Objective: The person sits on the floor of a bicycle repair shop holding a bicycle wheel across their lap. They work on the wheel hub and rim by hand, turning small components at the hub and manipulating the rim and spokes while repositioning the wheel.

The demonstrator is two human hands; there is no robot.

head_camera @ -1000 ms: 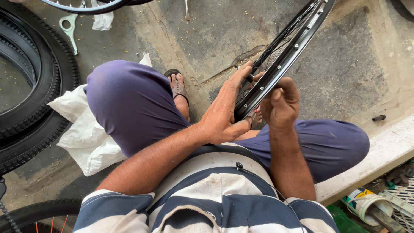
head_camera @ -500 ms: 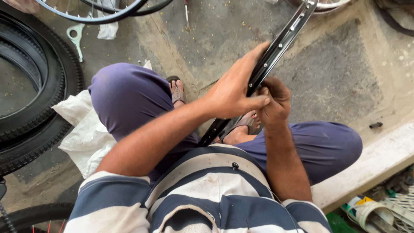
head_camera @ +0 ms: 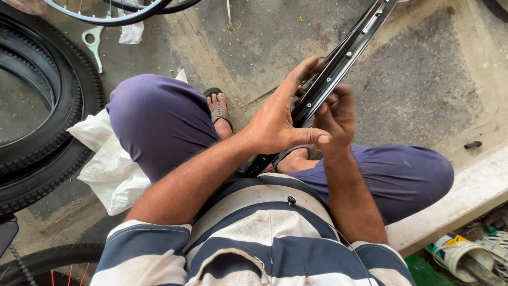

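A black bicycle wheel rim (head_camera: pixel 353 48) with spoke holes stands slanted between my knees, running from my lap to the top right. My left hand (head_camera: pixel 278 119) lies against its left side, fingers stretched up along it and thumb pointing right. My right hand (head_camera: pixel 334 117) is just right of the rim, fingers curled and slightly blurred, touching the left thumb. I see nothing in it. My sandalled feet (head_camera: pixel 218 108) rest on the concrete floor under the rim.
Black tyres (head_camera: pixel 50 132) lie stacked at the left. A spoked wheel (head_camera: pixel 100 13) is at the top left, another tyre (head_camera: pixel 37 267) at the bottom left. A white plastic bag (head_camera: pixel 108 164) sits by my left thigh. A concrete ledge (head_camera: pixel 465 196) and clutter (head_camera: pixel 465 254) are at the right.
My left hand has slid up the rim and straightened its fingers. My right hand has come off the rim's edge and curled beside it. The view has shifted slightly.
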